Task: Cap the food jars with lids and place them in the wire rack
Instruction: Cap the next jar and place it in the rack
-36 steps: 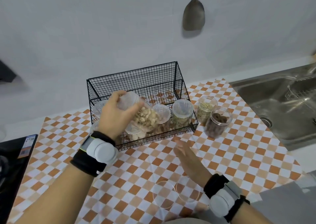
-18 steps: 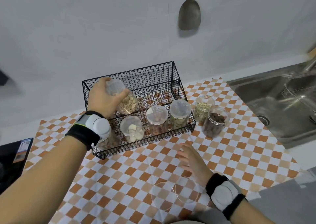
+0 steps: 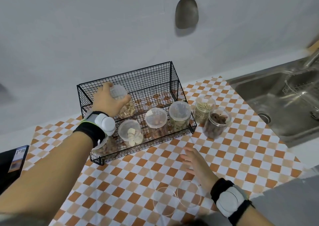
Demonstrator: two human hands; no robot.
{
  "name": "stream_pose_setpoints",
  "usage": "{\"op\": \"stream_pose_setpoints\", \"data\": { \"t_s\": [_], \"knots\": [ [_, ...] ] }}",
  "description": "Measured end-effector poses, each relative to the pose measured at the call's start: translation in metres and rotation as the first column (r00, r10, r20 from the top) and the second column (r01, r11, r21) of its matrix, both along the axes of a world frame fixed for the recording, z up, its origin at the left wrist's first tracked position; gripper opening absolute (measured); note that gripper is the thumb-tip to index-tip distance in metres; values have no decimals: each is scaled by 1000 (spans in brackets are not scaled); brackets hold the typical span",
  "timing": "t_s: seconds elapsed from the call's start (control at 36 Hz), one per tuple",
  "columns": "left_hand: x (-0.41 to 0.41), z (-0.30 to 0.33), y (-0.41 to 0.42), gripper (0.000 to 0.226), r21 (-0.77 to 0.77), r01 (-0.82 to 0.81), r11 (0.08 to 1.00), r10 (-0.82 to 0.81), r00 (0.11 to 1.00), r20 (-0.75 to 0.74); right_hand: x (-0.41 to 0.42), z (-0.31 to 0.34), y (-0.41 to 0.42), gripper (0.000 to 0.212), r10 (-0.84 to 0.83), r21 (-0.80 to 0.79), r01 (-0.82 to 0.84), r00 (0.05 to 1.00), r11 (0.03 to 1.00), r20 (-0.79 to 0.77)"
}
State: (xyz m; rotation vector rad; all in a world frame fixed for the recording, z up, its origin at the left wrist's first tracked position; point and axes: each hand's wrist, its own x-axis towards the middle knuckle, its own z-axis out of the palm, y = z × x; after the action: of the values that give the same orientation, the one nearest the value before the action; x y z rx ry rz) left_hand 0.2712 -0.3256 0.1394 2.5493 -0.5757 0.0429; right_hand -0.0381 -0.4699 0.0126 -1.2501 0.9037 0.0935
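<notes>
The wire rack (image 3: 138,81) stands on the checked counter (image 3: 233,156) against the wall. Its lower front tier holds four capped jars: one largely hidden behind the left forearm (image 3: 105,145), one of pale round pieces (image 3: 131,135), one of brown contents (image 3: 156,122) and one of greenish contents (image 3: 179,115).

The left hand (image 3: 107,101) has its grip clamped over the lid end of a fifth jar, the jar of nuts (image 3: 126,109), which sits at the left of the upper back tier (whether its base rests fully on the wire cannot be told). The right hand (image 3: 196,162) hovers just above the counter, fingers spread and holding nothing.

Outstanding items: two jars stand uncapped on the counter just right of the rack, touching or nearly touching each other, namely the jar of green grains (image 3: 204,109) and the jar of dark brown pieces (image 3: 216,124). Two clear lids (image 3: 164,200) (image 3: 189,194) lie flat near the front edge, beside the right wrist.

Assessment: the task appears well past halfway. Five jars are capped and racked or nearly so; two remain to be lidded and placed, probably on the vacant stretch of the upper tier.
</notes>
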Motion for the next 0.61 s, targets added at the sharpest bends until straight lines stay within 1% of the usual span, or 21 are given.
{"op": "stream_pose_setpoints", "data": {
  "t_s": [0.08,0.25,0.39,0.5,0.61],
  "knots": [
    [2,-5,-5,87,20,8,1000,-8,1000,6,1,-4,-1,28,3,-32,-3,1000,999,-17],
    [5,-16,-13,81,63,8,998,-6,1000,-25,1,-8,-2,31,1,-38,-2,999,999,-35],
    [6,-32,-19,73,135,-9,991,11,1000,-8,3,-11,-3,29,3,-39,-5,999,999,-53],
    [5,-39,-22,71,168,-27,985,25,1000,18,2,-11,-3,29,6,-44,-8,999,999,-53],
    [6,-45,-24,70,202,-53,978,56,998,-7,3,-11,-3,28,16,-46,-18,999,999,-52]
  ]
}}
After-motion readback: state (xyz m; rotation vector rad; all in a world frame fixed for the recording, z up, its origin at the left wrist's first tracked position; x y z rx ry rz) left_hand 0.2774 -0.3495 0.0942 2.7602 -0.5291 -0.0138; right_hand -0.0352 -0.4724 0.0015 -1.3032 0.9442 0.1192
